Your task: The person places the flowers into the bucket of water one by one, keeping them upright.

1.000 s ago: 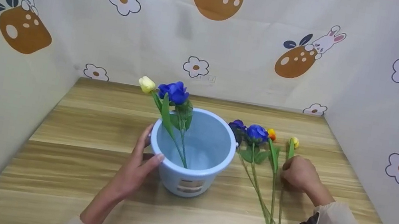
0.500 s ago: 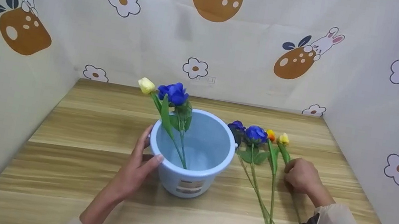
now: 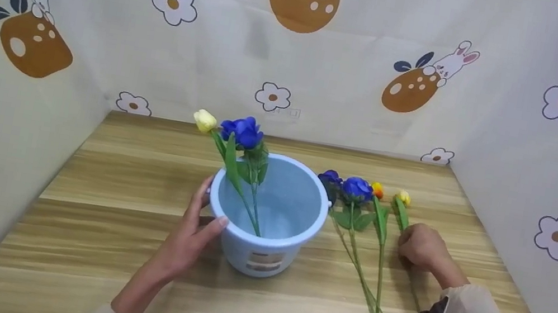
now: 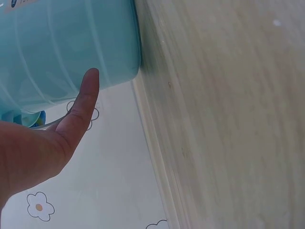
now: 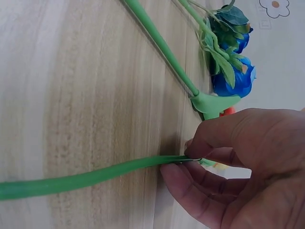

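My left hand (image 3: 185,243) holds the light blue bucket (image 3: 262,258) by its left side, thumb on the front of the rim and fingers along the outer wall. In the left wrist view, one finger (image 4: 83,105) lies straight against the wall. A pale yellow tulip (image 3: 205,121) and a blue flower (image 3: 242,132) stand in the bucket, leaning left. On the right, my right hand (image 3: 425,249) pinches a yellow tulip (image 3: 403,198) by its stem close below the leaf; thumb and fingertips meet on the green stem (image 5: 95,179) in the right wrist view.
Between bucket and right hand, a blue flower (image 3: 357,190), a darker blue flower (image 3: 331,177) and an orange tulip (image 3: 377,190) lie on the wooden table (image 3: 141,167), stems crossing toward the front. Patterned cloth walls (image 3: 205,53) enclose the back and sides.
The yellow tulip's head has tilted left, then swung partly back right, while its stem end has swung right under the sleeve. My right hand has shifted slightly; my left hand and the bucket stay put.
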Action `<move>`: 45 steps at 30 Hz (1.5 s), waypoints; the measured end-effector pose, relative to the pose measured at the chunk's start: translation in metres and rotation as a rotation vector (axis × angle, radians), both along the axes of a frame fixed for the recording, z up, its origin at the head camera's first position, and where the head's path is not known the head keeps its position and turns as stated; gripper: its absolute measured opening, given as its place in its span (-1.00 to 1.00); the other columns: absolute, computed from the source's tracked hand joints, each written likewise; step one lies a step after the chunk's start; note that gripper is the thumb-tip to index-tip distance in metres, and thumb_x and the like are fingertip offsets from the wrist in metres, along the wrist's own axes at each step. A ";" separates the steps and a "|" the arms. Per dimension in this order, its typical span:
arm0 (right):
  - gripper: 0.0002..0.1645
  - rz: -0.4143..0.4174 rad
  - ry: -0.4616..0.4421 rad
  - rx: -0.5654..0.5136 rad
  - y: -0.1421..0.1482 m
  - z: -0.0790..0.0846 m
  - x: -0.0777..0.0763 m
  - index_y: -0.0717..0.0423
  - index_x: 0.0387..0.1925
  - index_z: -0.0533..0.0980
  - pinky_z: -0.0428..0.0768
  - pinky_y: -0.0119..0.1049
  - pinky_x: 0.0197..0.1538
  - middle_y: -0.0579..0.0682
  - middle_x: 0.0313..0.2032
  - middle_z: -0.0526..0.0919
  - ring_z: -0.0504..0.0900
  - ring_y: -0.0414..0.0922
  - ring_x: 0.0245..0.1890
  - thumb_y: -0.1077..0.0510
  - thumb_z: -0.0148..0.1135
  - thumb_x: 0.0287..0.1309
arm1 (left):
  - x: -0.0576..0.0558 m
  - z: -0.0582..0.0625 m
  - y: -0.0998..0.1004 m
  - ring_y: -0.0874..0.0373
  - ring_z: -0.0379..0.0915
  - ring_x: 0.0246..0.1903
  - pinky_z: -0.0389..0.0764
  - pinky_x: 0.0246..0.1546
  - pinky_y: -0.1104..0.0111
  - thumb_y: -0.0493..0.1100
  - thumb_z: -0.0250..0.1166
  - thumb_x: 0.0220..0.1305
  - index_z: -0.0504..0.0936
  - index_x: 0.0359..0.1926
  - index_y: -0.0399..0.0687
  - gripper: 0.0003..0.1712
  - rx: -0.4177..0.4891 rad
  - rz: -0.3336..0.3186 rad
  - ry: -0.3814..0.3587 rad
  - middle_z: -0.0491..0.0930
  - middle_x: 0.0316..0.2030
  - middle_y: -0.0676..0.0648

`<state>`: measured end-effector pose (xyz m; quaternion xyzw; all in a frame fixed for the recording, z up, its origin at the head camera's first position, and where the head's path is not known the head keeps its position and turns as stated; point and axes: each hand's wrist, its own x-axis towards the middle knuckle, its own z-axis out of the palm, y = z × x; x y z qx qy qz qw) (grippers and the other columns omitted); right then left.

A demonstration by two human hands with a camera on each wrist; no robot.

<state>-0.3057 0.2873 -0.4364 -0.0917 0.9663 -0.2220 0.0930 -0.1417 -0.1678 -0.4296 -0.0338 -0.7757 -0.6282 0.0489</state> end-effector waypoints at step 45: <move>-0.29 -0.005 -0.047 -0.339 -0.028 0.055 0.014 0.52 0.29 0.48 0.79 -0.36 -0.29 0.46 0.09 0.52 0.77 -0.20 -0.42 0.46 0.30 0.01 | 0.001 0.000 0.002 -0.26 -0.07 0.64 0.29 0.52 -0.23 0.09 0.13 0.56 -0.21 0.71 0.38 -0.08 0.000 -0.004 0.008 -0.12 0.70 -0.16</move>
